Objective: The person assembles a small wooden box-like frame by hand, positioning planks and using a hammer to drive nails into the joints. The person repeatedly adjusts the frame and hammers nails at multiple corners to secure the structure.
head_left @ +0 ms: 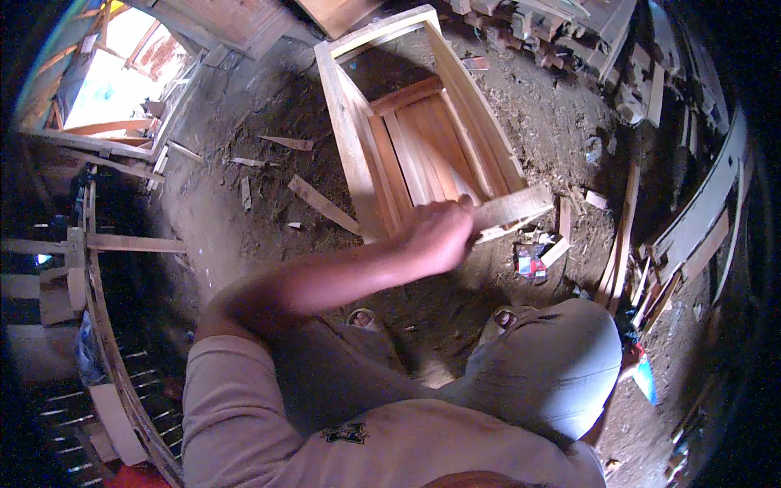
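A long wooden frame [346, 146], box-like with raised rails and a slatted panel in its lower part, lies on the dirt floor in front of me. My left hand [443, 232] reaches across and is closed on its near end rail [512, 209]. Part of what the fingers grip is hidden by the back of the hand. Beyond my right knee, only a bit of my right hand [629, 362] shows; its fingers are hidden. Right beside it is a pointed light-blue piece [644, 382] with some red, whose kind I cannot make out.
Wood offcuts [324, 206] and shavings litter the dirt floor. A small red-and-dark packet [530, 263] lies near the frame's close right corner. Stacked timber [561, 32] fills the back right, and long boards [700, 220] lean at the right. A wooden rack [102, 325] stands at left.
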Demonstrator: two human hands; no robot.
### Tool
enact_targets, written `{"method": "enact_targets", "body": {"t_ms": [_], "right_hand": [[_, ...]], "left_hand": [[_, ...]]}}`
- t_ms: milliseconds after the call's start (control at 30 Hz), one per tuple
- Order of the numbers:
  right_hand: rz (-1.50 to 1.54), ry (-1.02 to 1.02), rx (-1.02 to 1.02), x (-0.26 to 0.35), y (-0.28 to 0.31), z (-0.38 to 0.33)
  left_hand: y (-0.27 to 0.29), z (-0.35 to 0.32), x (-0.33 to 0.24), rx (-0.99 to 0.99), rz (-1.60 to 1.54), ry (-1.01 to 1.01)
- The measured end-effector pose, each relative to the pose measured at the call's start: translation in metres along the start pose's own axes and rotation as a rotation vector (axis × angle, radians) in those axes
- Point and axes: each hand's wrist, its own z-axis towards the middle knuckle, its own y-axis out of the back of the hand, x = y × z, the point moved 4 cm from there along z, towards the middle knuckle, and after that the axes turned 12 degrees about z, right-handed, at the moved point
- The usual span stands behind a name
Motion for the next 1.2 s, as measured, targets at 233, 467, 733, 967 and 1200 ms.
{"method": "enact_targets", "body": {"t_ms": [233, 467, 733, 967, 1200], "right_hand": [[0.308, 0.244, 0.007, 0.132, 0.010, 0.068], [0.693, 0.626, 0.471, 0.480, -0.102, 0.053], [0.456, 0.944, 0.866, 0.701, -0.291, -0.158], [0.428, 1.064, 1.023, 0.734, -0.475, -0.301], [0.529, 1.218, 0.935, 0.739, -0.538, -0.344]], "left_hand": [[0.008, -0.014, -0.065, 0.147, -0.405, 0.001], [0.022, 0.016, -0.070, 0.197, -0.618, -0.283], [0.136, 0.055, 0.201, -0.679, -0.750, -0.049], [0.046, 0.039, 0.440, -0.758, -1.006, 0.280], [0.059, 0.071, 0.393, -1.071, -0.793, 0.028]]}}
